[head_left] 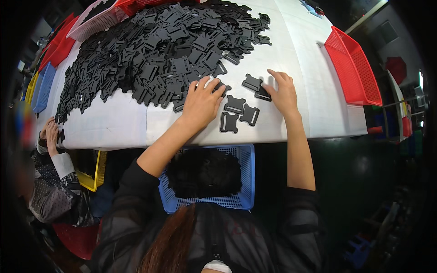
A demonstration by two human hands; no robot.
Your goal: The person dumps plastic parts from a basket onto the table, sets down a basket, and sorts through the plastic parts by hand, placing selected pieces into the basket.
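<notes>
A broad heap of black plastic buckle pieces (180, 66) covers the left and middle of the white table. At its near right edge my left hand (200, 103) lies palm down with fingers spread, over a buckle piece partly hidden under the fingertips. My right hand (283, 94) is to the right, its thumb and fingers apart, with the thumb beside a dark buckle piece (262, 94). Another piece (251, 83) overlaps that one. Between my hands lie three loose pieces: an upper one (235, 104), a right one (249, 114) and a lower one (229, 123).
Below the table edge stands a blue basket (247, 177) of black pieces. A red basket (353, 68) sits at the table's right side. Red, pink and blue baskets line the far left. At left, another person's hands (50, 132) work at the heap, near a yellow basket (99, 170).
</notes>
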